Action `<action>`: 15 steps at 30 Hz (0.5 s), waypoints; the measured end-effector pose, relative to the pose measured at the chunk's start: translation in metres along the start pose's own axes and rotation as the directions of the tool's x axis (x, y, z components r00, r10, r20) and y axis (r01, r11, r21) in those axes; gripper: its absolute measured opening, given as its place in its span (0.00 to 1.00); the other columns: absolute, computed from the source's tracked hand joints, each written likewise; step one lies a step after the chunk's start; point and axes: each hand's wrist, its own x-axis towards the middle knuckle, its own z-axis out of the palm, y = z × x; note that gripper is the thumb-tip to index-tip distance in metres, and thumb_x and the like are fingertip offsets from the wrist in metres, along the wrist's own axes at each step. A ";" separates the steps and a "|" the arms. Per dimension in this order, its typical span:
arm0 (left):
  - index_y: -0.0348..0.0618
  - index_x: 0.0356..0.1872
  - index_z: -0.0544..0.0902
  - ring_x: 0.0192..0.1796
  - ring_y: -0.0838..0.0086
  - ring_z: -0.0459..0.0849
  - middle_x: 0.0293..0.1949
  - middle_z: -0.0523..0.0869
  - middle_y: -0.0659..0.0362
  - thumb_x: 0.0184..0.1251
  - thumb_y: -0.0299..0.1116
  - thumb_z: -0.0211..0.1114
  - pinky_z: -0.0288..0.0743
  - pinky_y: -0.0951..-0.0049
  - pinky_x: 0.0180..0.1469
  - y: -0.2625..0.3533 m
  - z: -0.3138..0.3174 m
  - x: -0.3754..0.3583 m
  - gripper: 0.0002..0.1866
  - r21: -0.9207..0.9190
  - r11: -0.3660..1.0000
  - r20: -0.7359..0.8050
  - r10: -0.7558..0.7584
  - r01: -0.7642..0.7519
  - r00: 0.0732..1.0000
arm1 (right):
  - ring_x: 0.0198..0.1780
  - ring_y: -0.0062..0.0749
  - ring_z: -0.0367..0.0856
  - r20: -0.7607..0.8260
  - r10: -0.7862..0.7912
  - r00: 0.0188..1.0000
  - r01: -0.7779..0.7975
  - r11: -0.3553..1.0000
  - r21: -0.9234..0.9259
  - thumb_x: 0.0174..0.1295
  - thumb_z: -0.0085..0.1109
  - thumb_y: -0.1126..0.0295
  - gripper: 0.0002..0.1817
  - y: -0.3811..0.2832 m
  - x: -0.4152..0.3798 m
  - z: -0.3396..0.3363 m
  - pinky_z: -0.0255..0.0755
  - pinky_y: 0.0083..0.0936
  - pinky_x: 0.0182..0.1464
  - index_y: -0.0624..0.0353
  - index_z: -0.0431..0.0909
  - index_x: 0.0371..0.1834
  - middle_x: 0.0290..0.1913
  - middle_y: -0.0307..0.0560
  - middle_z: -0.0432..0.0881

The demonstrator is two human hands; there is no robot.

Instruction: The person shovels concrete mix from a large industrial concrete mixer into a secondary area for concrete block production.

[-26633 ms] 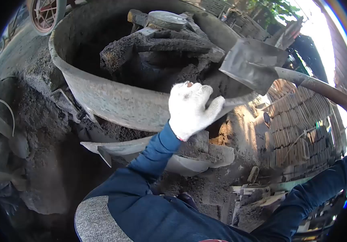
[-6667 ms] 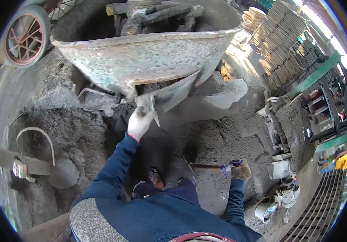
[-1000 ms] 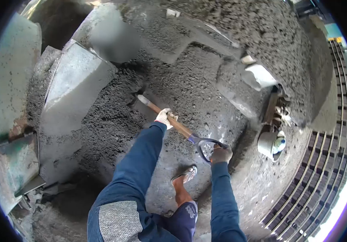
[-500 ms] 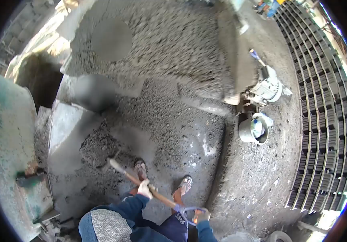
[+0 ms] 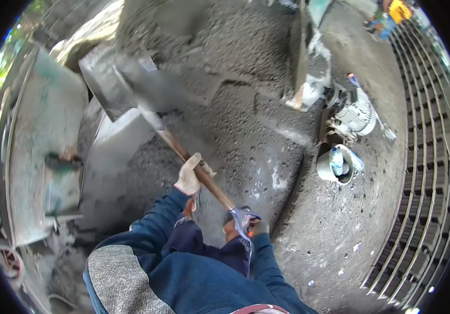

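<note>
A long-handled shovel (image 5: 217, 189) slants from the lower middle up to the left. Its wide, flat metal blade (image 5: 104, 83) is raised and smeared by motion, close over a dark opening. My left hand (image 5: 191, 174), in a pale knit glove, wraps the wooden shaft about midway. At the shaft's end, my right hand (image 5: 259, 228) is closed round the purple-blue handle grip, its fingers partly hidden. Below the shaft lies grey, wet-looking mix (image 5: 246, 120) over the floor and in a large heap behind.
A worn green-white metal panel (image 5: 47, 136) stands at left. To the right are a motor (image 5: 358, 118) and a bucket (image 5: 327, 166) with bottles. Racks of dark blocks (image 5: 423, 167) line the far right. Another person (image 5: 387, 21) is at the top right.
The shovel blade has swung from the mix near my feet up and away to the upper left. My left hand has risen with the shaft; both hands keep their hold.
</note>
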 end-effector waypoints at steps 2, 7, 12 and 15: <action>0.48 0.36 0.74 0.30 0.58 0.81 0.27 0.78 0.56 0.67 0.54 0.68 0.79 0.44 0.44 -0.044 -0.016 -0.013 0.20 -0.046 0.998 -0.157 -0.041 0.034 0.987 | 0.24 0.35 0.80 -0.137 -0.123 0.983 0.108 0.988 -0.108 0.63 0.65 0.66 0.07 -0.019 -0.054 -0.008 0.73 0.35 0.25 0.57 0.84 0.35 0.26 0.44 0.83; 0.48 0.36 0.73 0.24 0.60 0.77 0.23 0.73 0.57 0.71 0.50 0.64 0.81 0.45 0.37 -0.204 -0.109 0.014 0.17 -0.338 0.863 -0.368 -0.489 0.376 0.791 | 0.24 0.31 0.78 -0.678 0.070 0.732 -0.177 0.980 -0.089 0.56 0.73 0.70 0.10 -0.053 -0.182 -0.034 0.69 0.35 0.20 0.57 0.81 0.36 0.26 0.41 0.81; 0.50 0.37 0.75 0.21 0.62 0.77 0.21 0.75 0.57 0.69 0.41 0.68 0.81 0.44 0.34 -0.330 -0.153 0.023 0.11 -0.544 0.639 -0.346 -0.761 0.544 0.548 | 0.39 0.39 0.86 -0.863 -0.289 0.414 -0.381 0.806 -0.452 0.58 0.67 0.80 0.17 -0.102 -0.244 -0.004 0.82 0.33 0.44 0.67 0.81 0.52 0.41 0.53 0.87; 0.52 0.38 0.73 0.24 0.63 0.76 0.25 0.74 0.58 0.70 0.43 0.64 0.80 0.46 0.38 -0.324 -0.178 0.046 0.11 -0.658 0.558 -0.224 -0.786 0.506 0.576 | 0.40 0.43 0.86 -0.756 -0.359 0.548 -0.098 0.870 -0.484 0.67 0.60 0.69 0.17 -0.105 -0.205 0.024 0.81 0.41 0.44 0.70 0.80 0.53 0.42 0.54 0.85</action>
